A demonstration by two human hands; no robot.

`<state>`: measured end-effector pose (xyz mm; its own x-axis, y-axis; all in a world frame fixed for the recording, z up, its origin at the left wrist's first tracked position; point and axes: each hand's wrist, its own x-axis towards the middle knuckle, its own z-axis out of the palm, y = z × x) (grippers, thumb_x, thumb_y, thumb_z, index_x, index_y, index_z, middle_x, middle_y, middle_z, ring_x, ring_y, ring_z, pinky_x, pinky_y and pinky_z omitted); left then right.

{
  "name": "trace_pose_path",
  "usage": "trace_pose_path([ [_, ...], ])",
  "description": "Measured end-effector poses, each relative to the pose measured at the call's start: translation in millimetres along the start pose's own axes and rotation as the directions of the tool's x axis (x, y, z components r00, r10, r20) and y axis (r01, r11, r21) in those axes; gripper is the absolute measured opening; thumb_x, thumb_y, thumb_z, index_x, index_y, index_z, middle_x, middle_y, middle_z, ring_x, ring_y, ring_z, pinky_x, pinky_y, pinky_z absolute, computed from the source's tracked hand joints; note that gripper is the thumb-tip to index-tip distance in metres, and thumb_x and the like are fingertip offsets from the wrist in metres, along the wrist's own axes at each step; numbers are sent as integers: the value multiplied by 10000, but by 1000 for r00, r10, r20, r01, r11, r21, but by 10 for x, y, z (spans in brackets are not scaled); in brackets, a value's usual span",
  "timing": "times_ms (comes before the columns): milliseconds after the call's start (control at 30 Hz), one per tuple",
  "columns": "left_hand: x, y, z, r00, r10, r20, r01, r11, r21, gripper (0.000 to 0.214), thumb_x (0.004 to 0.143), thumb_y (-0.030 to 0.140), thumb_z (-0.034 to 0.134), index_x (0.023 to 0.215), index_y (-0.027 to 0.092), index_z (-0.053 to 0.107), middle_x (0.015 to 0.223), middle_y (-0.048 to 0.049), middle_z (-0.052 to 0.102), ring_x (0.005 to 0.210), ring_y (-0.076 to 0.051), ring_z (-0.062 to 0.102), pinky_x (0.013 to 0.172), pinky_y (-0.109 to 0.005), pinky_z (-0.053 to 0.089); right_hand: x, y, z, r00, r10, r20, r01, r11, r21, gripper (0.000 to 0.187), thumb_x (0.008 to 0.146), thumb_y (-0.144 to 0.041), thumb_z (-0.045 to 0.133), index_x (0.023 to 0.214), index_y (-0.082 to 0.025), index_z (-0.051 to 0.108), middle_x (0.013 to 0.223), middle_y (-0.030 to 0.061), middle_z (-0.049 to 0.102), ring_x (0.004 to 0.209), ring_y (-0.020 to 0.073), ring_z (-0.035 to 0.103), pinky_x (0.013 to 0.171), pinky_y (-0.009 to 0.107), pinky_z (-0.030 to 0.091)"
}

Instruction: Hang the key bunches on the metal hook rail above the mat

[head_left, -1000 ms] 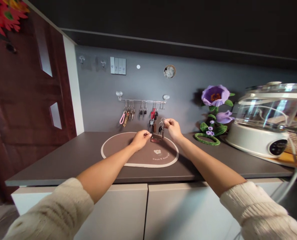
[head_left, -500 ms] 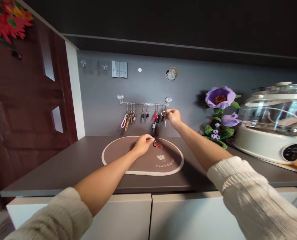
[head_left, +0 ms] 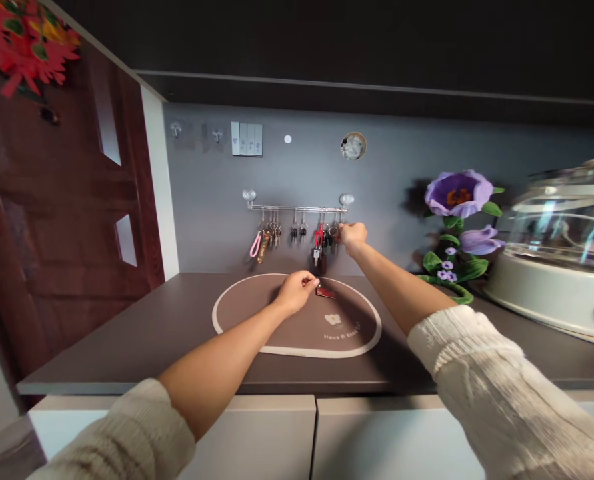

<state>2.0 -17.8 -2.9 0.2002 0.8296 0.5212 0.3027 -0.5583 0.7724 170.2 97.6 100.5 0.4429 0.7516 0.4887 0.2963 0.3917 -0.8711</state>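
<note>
My left hand (head_left: 298, 292) is closed in a pinch just above the oval brown mat (head_left: 247, 320). At its fingertips is a dark red key tag (head_left: 327, 293), whose far end lies low over the mat. My right hand (head_left: 353, 236) is raised to the right end of a clear hanging rail (head_left: 297, 209) on the wall. Its fingers are closed at the rightmost keys (head_left: 335, 235), and the fingertips partly cover what they grip. Left of it hang a red strap (head_left: 319, 235) with keys, black-headed keys (head_left: 294, 233) and a pink loop (head_left: 255, 245).
A purple knitted flower (head_left: 459, 193) and a clear-domed white appliance (head_left: 551, 280) stand on the counter to the right. A dark cabinet (head_left: 327, 47) overhangs the counter. On the left are a brown door (head_left: 77, 220) and the light switches (head_left: 247, 139).
The view has turned slightly left, so everything sits further right in the picture. My right hand has moved slightly in toward the rail's end. My left hand stays beside the red key tag.
</note>
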Motion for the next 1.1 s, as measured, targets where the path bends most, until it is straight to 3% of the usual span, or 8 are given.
trace_pose_path([
  [300,14,-24,-1,1000,-1,-10,1,1000,-4,165,747,285,503,725,144,586,671,1,587,634,-113,502,621,-231,391,-110,82,-20,999,1,-40,-4,996,-89,125,703,-235,553,684,-135,625,628,64,623,638,162,590,661,288,464],
  [567,38,-62,-20,999,39,-31,-37,997,67,185,748,301,504,729,140,593,658,3,585,619,-112,496,604,-233,384,-447,16,-227,999,-23,-26,20,992,-127,99,677,-210,540,730,-163,609,738,58,640,725,168,569,745,296,437],
  [867,59,-66,-78,994,97,-44,-86,975,202,167,764,273,503,731,143,604,699,-12,606,664,-124,514,657,-247,393,-1056,171,-459,969,-80,234,112,986,-126,161,701,-275,519,756,-153,608,713,28,629,658,127,537,678,263,417],
  [1100,60,-83,-78,995,99,9,-99,962,254,145,759,241,513,742,146,622,743,-25,620,692,-132,520,687,-252,402,-1386,284,-667,939,-62,337,189,915,-356,129,715,-267,545,715,-166,626,729,38,647,660,135,553,687,263,402],
])
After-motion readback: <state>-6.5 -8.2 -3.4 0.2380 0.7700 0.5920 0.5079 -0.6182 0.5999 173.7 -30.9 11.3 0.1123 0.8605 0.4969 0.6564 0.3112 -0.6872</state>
